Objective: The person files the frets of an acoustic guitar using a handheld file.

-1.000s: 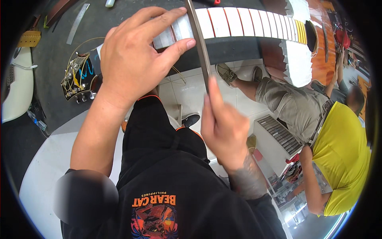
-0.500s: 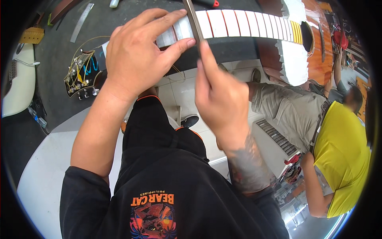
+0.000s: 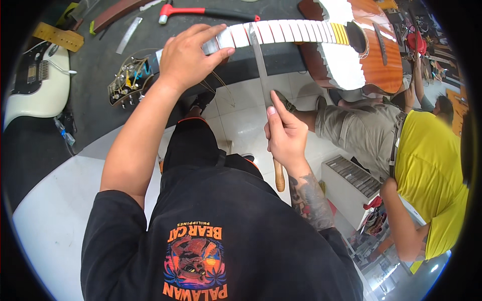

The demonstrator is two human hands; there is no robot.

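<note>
An acoustic guitar [image 3: 377, 35] lies across the bench, its neck [image 3: 276, 32] to the left of its body. White tape covers the fretboard between thin fret lines; yellow tape [image 3: 340, 34] sits beside the sound hole. My left hand [image 3: 188, 57] grips the neck close to the headstock [image 3: 131, 83], thumb on the near side and fingers across the top. Loose strings hang around the headstock. In my right hand [image 3: 287, 133] is a long flat file [image 3: 261, 65] with a wooden handle, index finger stretched along it. The file's tip rests over the taped fretboard.
A red and black hammer [image 3: 201, 11] and a metal ruler [image 3: 129, 35] lie on the dark bench [image 3: 108, 62]. A white electric guitar [image 3: 47, 83] is at far left. Torn white covering [image 3: 341, 67] masks the guitar body. Close on the right stands a person in yellow [image 3: 432, 175].
My right hand has drawn back toward me, showing the file's blade and handle. The blade now crosses the neck farther from my left hand, which keeps its hold. The view has shifted.
</note>
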